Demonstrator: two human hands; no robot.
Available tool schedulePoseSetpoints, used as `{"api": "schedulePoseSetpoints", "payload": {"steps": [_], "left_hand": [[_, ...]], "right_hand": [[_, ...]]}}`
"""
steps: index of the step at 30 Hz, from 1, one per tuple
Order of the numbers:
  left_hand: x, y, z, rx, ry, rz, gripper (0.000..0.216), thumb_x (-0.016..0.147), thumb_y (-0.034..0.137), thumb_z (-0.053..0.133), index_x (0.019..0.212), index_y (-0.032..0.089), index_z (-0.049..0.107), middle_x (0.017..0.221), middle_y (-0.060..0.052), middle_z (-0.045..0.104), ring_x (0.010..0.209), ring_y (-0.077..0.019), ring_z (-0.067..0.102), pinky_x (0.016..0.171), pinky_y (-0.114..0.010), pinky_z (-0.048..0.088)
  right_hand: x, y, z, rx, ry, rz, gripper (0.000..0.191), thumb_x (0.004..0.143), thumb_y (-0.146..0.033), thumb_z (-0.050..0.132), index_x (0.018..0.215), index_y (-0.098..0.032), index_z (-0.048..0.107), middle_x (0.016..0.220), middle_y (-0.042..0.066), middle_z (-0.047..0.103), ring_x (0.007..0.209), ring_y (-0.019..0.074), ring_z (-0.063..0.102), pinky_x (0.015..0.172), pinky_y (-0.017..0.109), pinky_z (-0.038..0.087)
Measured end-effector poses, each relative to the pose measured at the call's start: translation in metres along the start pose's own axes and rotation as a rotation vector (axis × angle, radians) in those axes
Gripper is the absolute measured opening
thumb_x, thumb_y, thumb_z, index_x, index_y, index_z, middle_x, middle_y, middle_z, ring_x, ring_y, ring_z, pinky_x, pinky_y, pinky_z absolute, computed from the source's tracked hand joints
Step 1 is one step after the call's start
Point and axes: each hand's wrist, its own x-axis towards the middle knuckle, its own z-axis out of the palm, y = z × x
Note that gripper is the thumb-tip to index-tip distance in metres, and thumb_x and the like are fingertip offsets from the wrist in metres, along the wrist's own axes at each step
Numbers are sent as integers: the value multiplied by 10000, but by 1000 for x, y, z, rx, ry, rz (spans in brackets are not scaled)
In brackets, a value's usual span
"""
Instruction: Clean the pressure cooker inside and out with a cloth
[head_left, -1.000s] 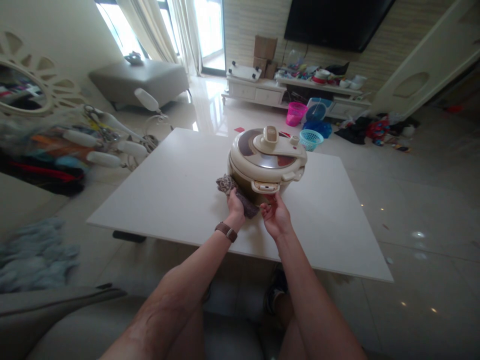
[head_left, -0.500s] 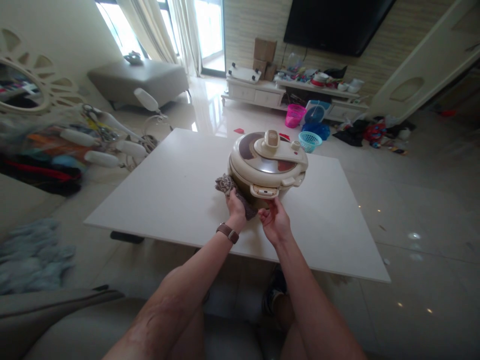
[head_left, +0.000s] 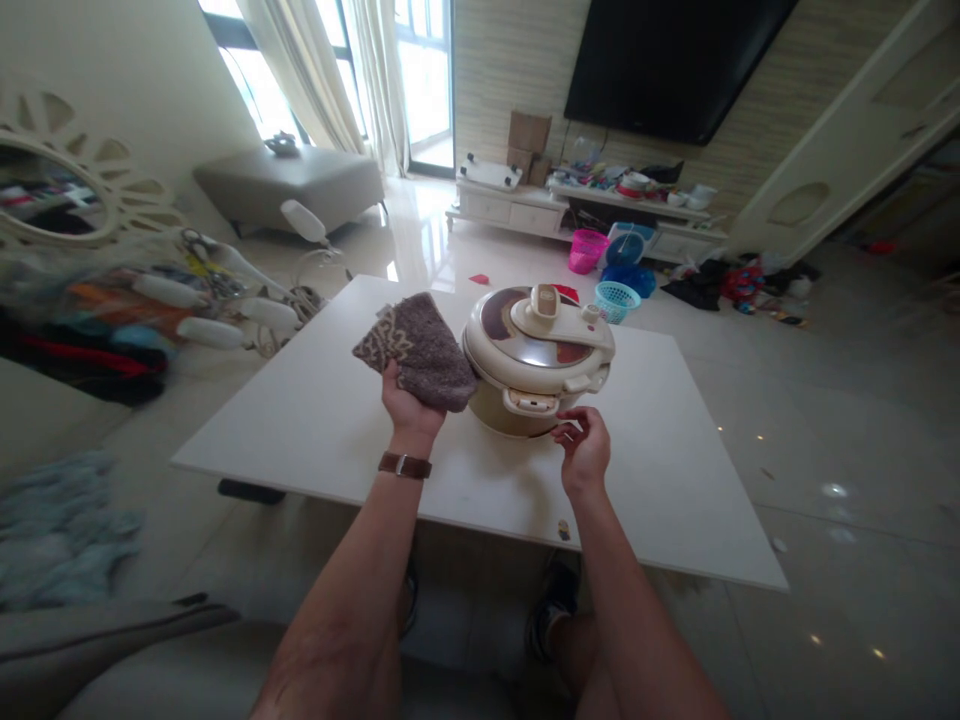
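Note:
A folded brown cloth with a pale pattern at one corner lies in my left hand, thumb on top and fingers hidden beneath. Just right of the cloth, a cream pressure cooker stands upright on the white table, its lid on and its handle toward me. By the cooker's front handle, my right hand hangs with fingers curled and apart. It holds nothing that I can see, and whether a fingertip touches the cooker I cannot tell.
A small dark sticker-like mark shows at the table's near edge. Beyond the table stand a turquoise basket, a pink basket and a cluttered TV cabinet. A lamp with several white shades is close to the left edge.
My left hand has moved left, away from the cooker's side, and the cloth now shows spread wider. My right hand has come out from under the front handle, slightly right and down.

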Motion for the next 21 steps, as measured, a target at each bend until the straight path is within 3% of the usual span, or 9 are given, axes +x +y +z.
{"api": "schedulePoseSetpoints", "payload": {"steps": [4,8,11,14,18,21], "left_hand": [[-6,26,-3,-2,-29,-140,575,976,570,496,1362,180,669,1401,-160,687,1345,-346,613,1143,-584,475],[-10,35,-7,37,-47,-262,531,992,532,492,1333,177,694,1292,-136,749,1321,-335,637,1148,-558,486],[-13,32,-10,118,-110,-421,469,983,459,524,1275,153,726,1205,-121,787,1295,-323,663,1158,-513,492],[-19,22,-14,260,-192,-509,421,939,412,601,1219,137,753,1149,-132,802,1245,-352,694,1136,-537,509],[-27,6,-19,447,-253,-462,306,899,339,672,1109,146,783,1008,-152,814,1133,-382,743,1040,-557,565],[-30,2,-24,548,-298,-436,245,863,307,717,1042,154,783,927,-151,807,1055,-384,761,970,-534,586]], "right_hand": [[-4,1,-5,-48,-51,-165,326,845,-461,555,658,-201,609,590,-8,652,461,112,571,463,231,411],[-15,3,-4,-100,-195,-281,479,944,-544,514,653,-197,670,589,25,676,531,146,619,533,270,469],[-24,5,3,-98,-368,-161,540,908,-683,554,732,-202,727,700,52,750,644,191,700,619,314,547],[-34,4,10,39,-468,44,557,758,-780,669,827,-234,753,806,42,794,737,231,742,682,361,605],[-47,-4,9,150,-499,271,450,600,-551,893,898,-251,739,877,22,807,837,262,768,762,402,645],[-51,-6,2,111,-534,444,472,532,-336,939,938,-228,724,834,50,801,891,316,781,798,461,655]]}}
